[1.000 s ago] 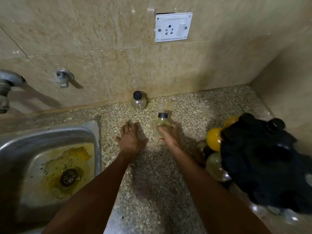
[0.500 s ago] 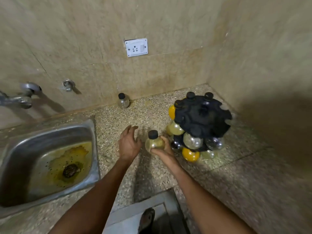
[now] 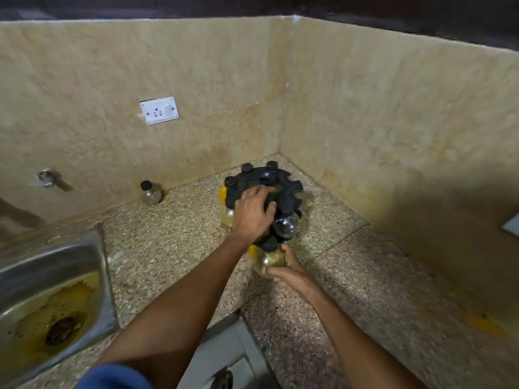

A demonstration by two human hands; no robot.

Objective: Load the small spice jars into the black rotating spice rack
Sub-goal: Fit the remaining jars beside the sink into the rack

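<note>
The black rotating spice rack (image 3: 283, 189) stands in the counter's back corner, with several round black-capped jars hanging in its slots. My left hand (image 3: 252, 211) lies over the rack's top, fingers gripping it. My right hand (image 3: 283, 269) holds a small clear spice jar (image 3: 268, 255) with a black cap, pressed against the rack's lower front tier. A clear jar (image 3: 286, 224) hangs in the rack just above it. One more small spice jar (image 3: 150, 192) stands alone by the back wall, left of the rack.
A steel sink (image 3: 50, 290) with yellow residue and a drain lies at the left. A tap fitting (image 3: 49, 176) and a white wall socket (image 3: 159, 110) are on the back wall. The speckled stone counter (image 3: 174, 240) meets tiled walls behind and to the right.
My right hand carried the jar from the open counter to the rack's lower front. My left hand left the counter and landed on the rack's top. The camera view swung right and pulled back.
</note>
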